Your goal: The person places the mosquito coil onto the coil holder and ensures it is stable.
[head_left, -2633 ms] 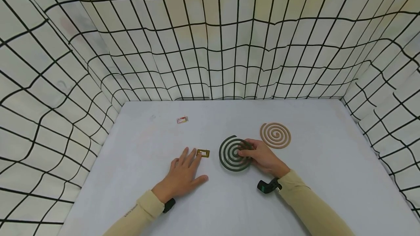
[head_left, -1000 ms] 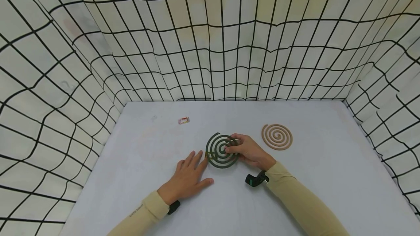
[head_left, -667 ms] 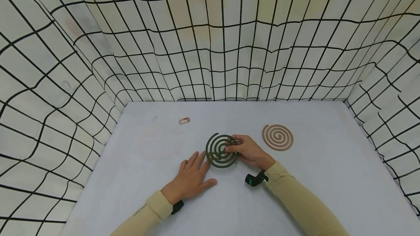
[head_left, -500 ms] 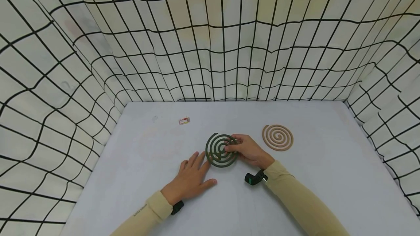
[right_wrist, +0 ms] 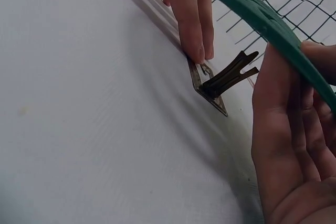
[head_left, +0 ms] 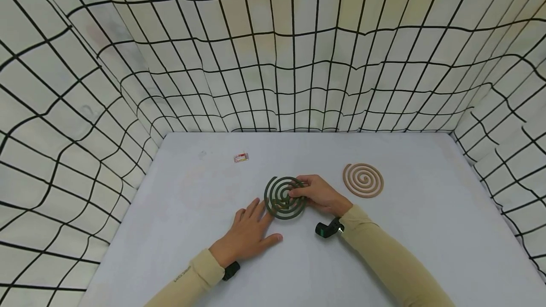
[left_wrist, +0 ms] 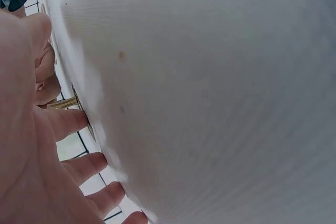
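My right hand (head_left: 320, 195) pinches a dark green mosquito coil (head_left: 284, 196) between thumb and fingers, tilted above the table. Beneath it is a small metal coil stand (right_wrist: 223, 80), whose forked prong rises from a flat frame in the right wrist view. The coil (right_wrist: 262, 19) stays apart from the prong there. My left hand (head_left: 245, 236) lies with fingers spread on the table, and a fingertip (left_wrist: 79, 119) presses the stand's frame. From the head view, the coil partly hides the stand and that fingertip.
A tan mosquito coil (head_left: 364, 180) lies flat at the right. Farther back on the white table (head_left: 192, 212) is a small flat rectangular piece (head_left: 241, 157) with red and yellow marks. White walls with black netting (head_left: 294, 67) enclose the table's back and sides.
My right hand has carried the green coil leftward until it hangs over the stand, and in the last half second slightly farther left. My left hand has shifted a little right, its finger at the stand.
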A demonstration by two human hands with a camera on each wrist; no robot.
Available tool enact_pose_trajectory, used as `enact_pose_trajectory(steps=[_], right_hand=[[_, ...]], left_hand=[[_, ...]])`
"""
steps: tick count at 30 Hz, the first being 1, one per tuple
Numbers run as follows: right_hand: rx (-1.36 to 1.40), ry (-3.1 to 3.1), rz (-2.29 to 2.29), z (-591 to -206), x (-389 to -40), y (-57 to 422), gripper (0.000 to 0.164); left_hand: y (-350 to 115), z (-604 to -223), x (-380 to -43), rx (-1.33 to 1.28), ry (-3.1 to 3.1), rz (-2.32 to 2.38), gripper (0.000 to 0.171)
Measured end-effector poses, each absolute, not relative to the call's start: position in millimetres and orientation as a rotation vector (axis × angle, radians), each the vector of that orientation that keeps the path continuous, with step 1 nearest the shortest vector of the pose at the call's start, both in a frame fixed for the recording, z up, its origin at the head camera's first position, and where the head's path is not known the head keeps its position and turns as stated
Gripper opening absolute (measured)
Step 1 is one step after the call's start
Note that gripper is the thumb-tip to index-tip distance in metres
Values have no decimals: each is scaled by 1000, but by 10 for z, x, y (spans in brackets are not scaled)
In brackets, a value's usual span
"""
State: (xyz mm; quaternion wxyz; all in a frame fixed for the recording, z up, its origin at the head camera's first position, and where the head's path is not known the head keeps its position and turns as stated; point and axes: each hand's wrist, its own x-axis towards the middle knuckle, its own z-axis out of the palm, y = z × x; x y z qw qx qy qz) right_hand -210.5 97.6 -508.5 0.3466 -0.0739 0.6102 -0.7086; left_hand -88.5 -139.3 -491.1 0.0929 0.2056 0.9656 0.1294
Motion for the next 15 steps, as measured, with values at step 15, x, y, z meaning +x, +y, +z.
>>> enact_pose_trajectory(steps=[15], right_hand=[[-155, 1570, -1758, -5080, -2158, 901, 44]], left_hand=[[-1432, -4902, -890, 633, 2842, 401, 78]])
